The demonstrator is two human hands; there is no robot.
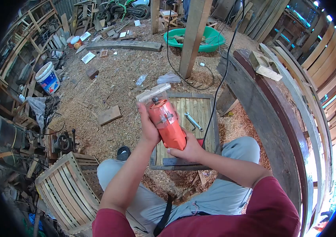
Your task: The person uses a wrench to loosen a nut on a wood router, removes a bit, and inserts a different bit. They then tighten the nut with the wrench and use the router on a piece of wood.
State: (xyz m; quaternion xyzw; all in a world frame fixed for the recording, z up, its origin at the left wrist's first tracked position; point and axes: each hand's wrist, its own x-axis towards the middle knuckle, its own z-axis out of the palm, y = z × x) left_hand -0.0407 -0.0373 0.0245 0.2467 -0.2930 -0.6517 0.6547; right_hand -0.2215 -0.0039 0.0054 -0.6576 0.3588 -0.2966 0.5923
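Observation:
A red power tool (170, 128) with a clear, flat base plate at its upper end is held up over a low slatted wooden table (182, 104). My left hand (148, 124) wraps round its left side near the plate. Around its lower end, my right hand (189, 148) is closed, with the thumb across the body. On the slats to the right of the tool lies a metal wrench (193, 121). A black cable (216, 89) hangs down to the table beside my right hand.
A wooden post (193, 39) stands beyond the table, before a green basin (211, 40) with wood scraps. Long planks (261, 106) lean at the right. At the left are a slatted wooden piece (67, 189) and a paint bucket (48, 79). Shavings cover the floor.

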